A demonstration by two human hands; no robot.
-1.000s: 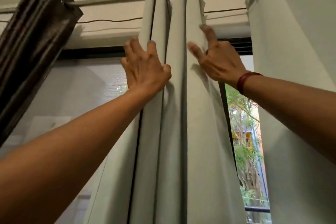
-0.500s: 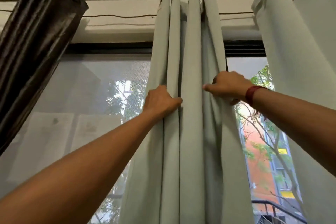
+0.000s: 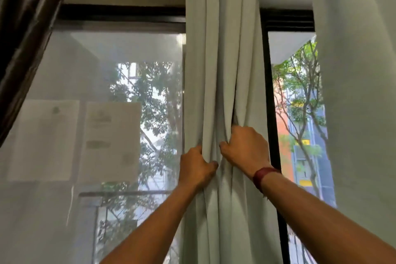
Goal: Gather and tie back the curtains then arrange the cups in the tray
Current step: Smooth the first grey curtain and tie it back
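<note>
left hand (image 3: 196,167) | arm stretched up, grip closed on bunched pale curtain (image 3: 222,70) folds | right hand (image 3: 246,148) | arm raised, red wristband (image 3: 262,176), grip fisted on same folds just right of and above left grip | dark curtain (image 3: 25,28) far left

One head-worn, wide-angle camera supplies the only view. It faces forward and tilts upward toward a window (image 3: 128,113), standing close to it. The gathered pale curtain (image 3: 222,70) fills the centre from top edge to bottom edge. Both forearms enter from the bottom edge and reach away from the lens. Wide-angle distortion bends the dark curtain (image 3: 27,28) at the left edge.
</note>
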